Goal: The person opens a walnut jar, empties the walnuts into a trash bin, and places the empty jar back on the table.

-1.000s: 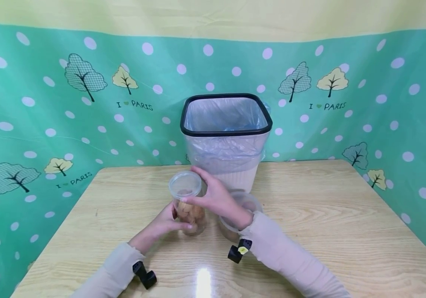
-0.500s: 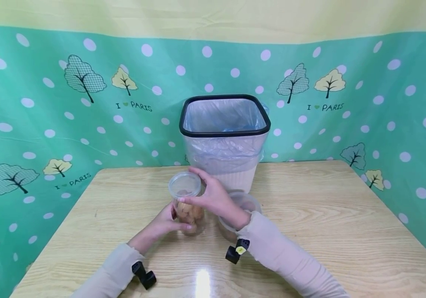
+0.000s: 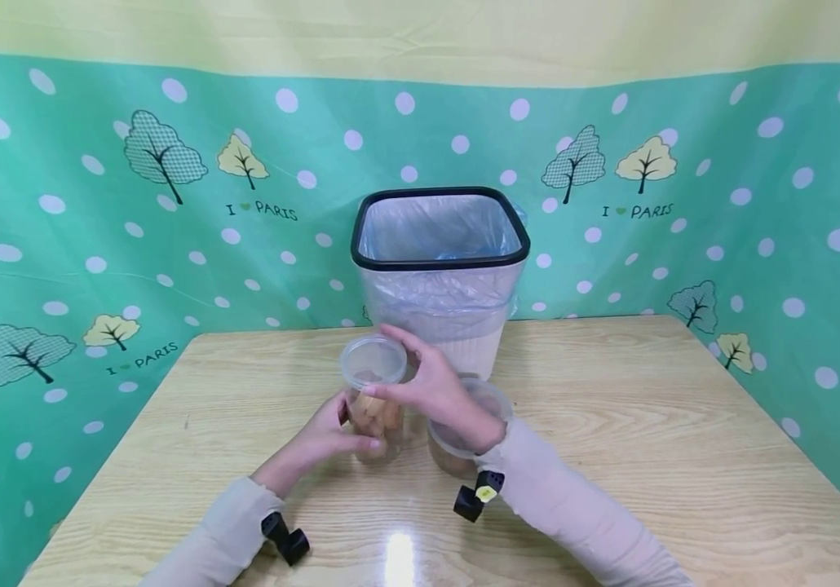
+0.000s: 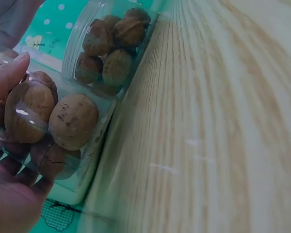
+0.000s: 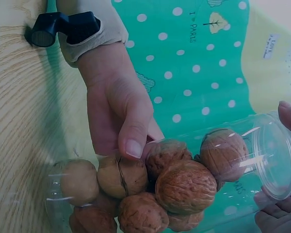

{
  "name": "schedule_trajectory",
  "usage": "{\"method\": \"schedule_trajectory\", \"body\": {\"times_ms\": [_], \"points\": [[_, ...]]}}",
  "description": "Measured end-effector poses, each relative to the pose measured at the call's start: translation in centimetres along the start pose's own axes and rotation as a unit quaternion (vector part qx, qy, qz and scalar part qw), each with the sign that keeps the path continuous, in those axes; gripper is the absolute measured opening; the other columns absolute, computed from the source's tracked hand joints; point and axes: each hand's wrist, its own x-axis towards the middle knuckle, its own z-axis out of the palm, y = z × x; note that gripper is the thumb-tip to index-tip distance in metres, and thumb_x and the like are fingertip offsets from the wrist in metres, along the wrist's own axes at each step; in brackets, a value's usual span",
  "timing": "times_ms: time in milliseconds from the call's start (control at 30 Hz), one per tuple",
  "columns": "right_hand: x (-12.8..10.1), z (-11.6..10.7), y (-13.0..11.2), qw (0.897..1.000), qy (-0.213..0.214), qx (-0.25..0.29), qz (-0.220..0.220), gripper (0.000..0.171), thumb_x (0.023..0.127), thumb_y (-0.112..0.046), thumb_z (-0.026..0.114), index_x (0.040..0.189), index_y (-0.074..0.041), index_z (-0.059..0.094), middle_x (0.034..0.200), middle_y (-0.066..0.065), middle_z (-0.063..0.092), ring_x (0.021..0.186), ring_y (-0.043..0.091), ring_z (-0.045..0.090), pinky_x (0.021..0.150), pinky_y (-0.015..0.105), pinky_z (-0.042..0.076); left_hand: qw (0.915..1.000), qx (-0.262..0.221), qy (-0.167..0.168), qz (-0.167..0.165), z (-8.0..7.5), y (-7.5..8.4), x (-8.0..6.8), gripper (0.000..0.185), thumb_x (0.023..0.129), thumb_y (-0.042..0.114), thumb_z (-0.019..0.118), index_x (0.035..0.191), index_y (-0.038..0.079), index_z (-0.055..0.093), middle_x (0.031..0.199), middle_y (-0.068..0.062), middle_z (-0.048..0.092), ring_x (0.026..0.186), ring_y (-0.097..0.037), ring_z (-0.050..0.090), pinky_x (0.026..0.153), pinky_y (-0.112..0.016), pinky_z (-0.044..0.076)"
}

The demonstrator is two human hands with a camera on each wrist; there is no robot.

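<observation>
A clear plastic jar [image 3: 378, 428] of walnuts [image 5: 185, 187] stands on the table, left of the middle in the head view. Around its lower body my left hand [image 3: 323, 438] grips, thumb across the near side and fingers behind. My right hand [image 3: 435, 390] holds the round, see-through lid [image 3: 373, 360] at the top, with thumb and fingers on opposite sides of the rim. A second clear jar [image 3: 453, 463], partly hidden under my right wrist, stands just to the right. Its walnuts [image 4: 117, 68] show in the left wrist view.
Behind the jars stands a white bin [image 3: 464, 350] with a black rim and a bluish plastic liner. A green dotted curtain [image 3: 258, 277] hangs along the back and sides of the wooden table [image 3: 611, 408]. A small black camera sits on each wrist.
My right hand and the lid have shifted slightly to the right. My left hand keeps its grip low on the jar and has hardly moved.
</observation>
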Motion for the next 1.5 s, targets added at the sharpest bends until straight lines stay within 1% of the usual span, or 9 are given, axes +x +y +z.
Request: {"method": "schedule_trajectory", "body": {"times_ms": [33,367,633,767,867,1033,1233,1400,1500], "points": [[-0.1,-0.2,-0.1,1.000,0.001,0.002,-0.004,0.081,0.071,-0.017,0.083,0.140,-0.006,0.043,0.135,0.007,0.052,0.118,0.019,0.052,0.096,0.035,0.044,1.0000,0.004,0.007,0.001,0.1,0.2,0.0,0.092,0.073,0.012,0.080,0.148,0.018,0.027,0.151,-0.005,0.031,0.137,-0.029,0.027,0.109,-0.059,0.018],[-1.0,-2.0,-0.6,0.999,0.007,0.032,0.013,0.081,0.072,-0.014,0.081,0.142,-0.009,0.042,0.138,0.004,0.050,0.122,0.017,0.049,0.099,0.036,0.041,0.9976,0.053,0.036,0.027,0.2,1.7,0.1,0.079,0.071,0.014,0.081,0.138,0.007,0.041,0.137,-0.014,0.047,0.130,-0.037,0.037,0.106,-0.061,0.024],[-1.6,-4.0,-0.9,0.999,0.017,0.038,-0.025,0.078,0.074,-0.019,0.081,0.140,-0.004,0.043,0.142,0.010,0.046,0.127,0.023,0.045,0.103,0.039,0.038,0.9942,0.084,0.036,0.057,0.7,3.3,0.4,0.078,0.072,0.016,0.081,0.138,0.006,0.041,0.133,-0.014,0.050,0.124,-0.033,0.045,0.103,-0.056,0.032],[-1.9,-5.0,-0.8,0.998,0.013,0.057,-0.036,0.085,0.073,-0.035,0.080,0.141,-0.003,0.042,0.143,0.013,0.044,0.126,0.026,0.046,0.098,0.027,0.042,0.9932,0.091,0.037,0.063,1.0,4.1,0.6,0.080,0.072,0.017,0.081,0.139,0.008,0.039,0.131,-0.011,0.052,0.119,-0.029,0.049,0.100,-0.051,0.037],[-2.1,-5.7,-0.7,0.997,0.007,0.070,-0.035,0.086,0.073,-0.038,0.079,0.141,-0.003,0.040,0.143,0.014,0.044,0.124,0.027,0.047,0.092,0.019,0.043,0.9924,0.089,0.038,0.076,1.1,4.6,0.9,0.080,0.071,0.017,0.082,0.139,0.013,0.041,0.128,-0.008,0.054,0.114,-0.025,0.053,0.096,-0.043,0.042],[-2.6,-7.0,-0.9,0.997,0.000,0.072,-0.031,0.079,0.077,-0.024,0.078,0.141,-0.001,0.039,0.143,0.017,0.043,0.128,0.028,0.044,0.099,0.024,0.041,0.9893,0.093,0.044,0.103,1.2,5.4,1.6,0.079,0.067,0.014,0.085,0.136,0.015,0.045,0.119,-0.005,0.059,0.103,-0.019,0.058,0.087,-0.031,0.048],[-3.3,-8.4,-1.1,0.998,-0.002,0.060,-0.026,0.074,0.080,-0.016,0.074,0.141,0.001,0.038,0.145,0.018,0.040,0.133,0.029,0.038,0.110,0.035,0.029,0.9865,0.113,0.041,0.111,1.2,6.6,2.0,0.078,0.065,0.014,0.086,0.134,0.013,0.048,0.115,-0.005,0.060,0.097,-0.017,0.060,0.082,-0.028,0.051],[-3.6,-9.2,-0.9,0.999,-0.002,0.044,-0.024,0.069,0.081,-0.008,0.071,0.141,0.003,0.038,0.140,0.022,0.044,0.129,0.032,0.042,0.108,0.037,0.032,0.9855,0.128,0.030,0.107,1.4,7.6,2.1,0.076,0.065,0.016,0.087,0.132,0.015,0.050,0.112,-0.003,0.061,0.094,-0.016,0.061,0.080,-0.028,0.053],[-3.8,-9.5,-1.1,1.000,-0.003,0.023,-0.021,0.068,0.082,-0.007,0.070,0.141,0.003,0.038,0.138,0.021,0.046,0.128,0.032,0.044,0.107,0.038,0.034,0.9803,0.160,0.035,0.111,1.4,8.2,2.1,0.076,0.065,0.018,0.087,0.131,0.015,0.050,0.112,-0.002,0.062,0.094,-0.014,0.061,0.080,-0.027,0.052]]}}
